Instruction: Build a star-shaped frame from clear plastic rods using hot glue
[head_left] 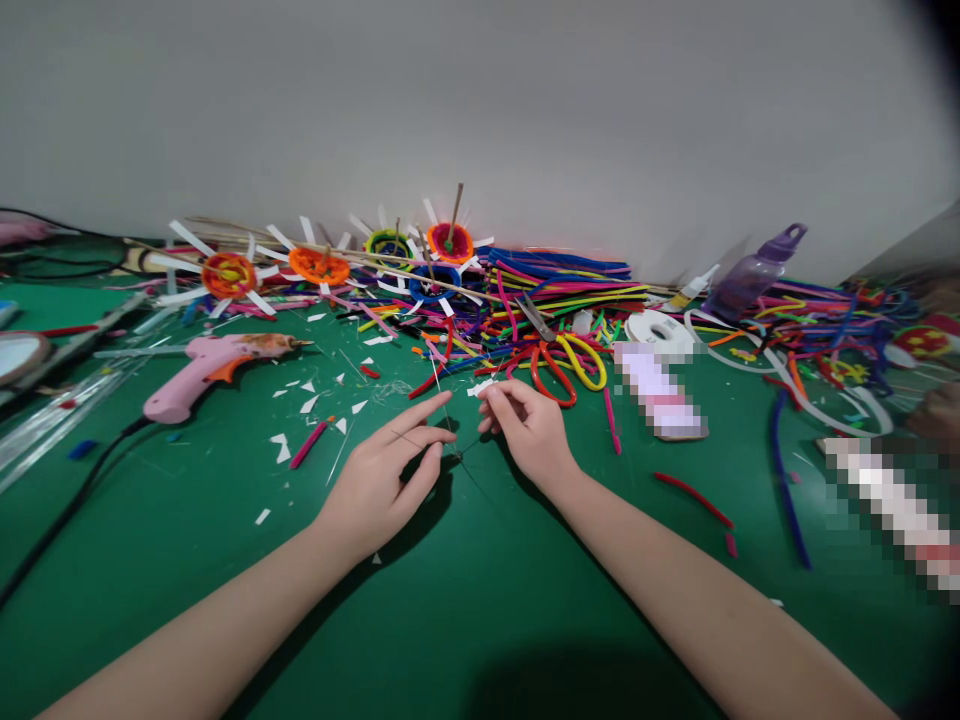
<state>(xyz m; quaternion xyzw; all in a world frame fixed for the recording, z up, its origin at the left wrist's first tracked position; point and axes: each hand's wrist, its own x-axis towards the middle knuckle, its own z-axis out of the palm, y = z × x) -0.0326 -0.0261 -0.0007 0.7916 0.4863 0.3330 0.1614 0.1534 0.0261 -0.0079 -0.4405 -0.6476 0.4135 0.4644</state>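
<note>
Several thin wire-like strands (469,468) cross at a small dark knot just above the green table. My left hand (382,480) pinches them between thumb and fingers, its index finger stretched out above. To the right, my right hand (531,428) is closed, thumb against fingertips, beside the strands. Whatever lies in its pinch is too fine to make out. A small white scrap (480,386) lies just past the right fingertips. Scissors (553,370) with red and yellow handles rest beyond my right hand.
A pink glue gun (196,375) with a black cord lies left. Orange-and-white spoked discs (321,265) and piled pipe cleaners (570,280) line the wall. A white ribbon spool (660,335) and a purple bottle (754,272) stand right. Part of another person shows at the far right edge.
</note>
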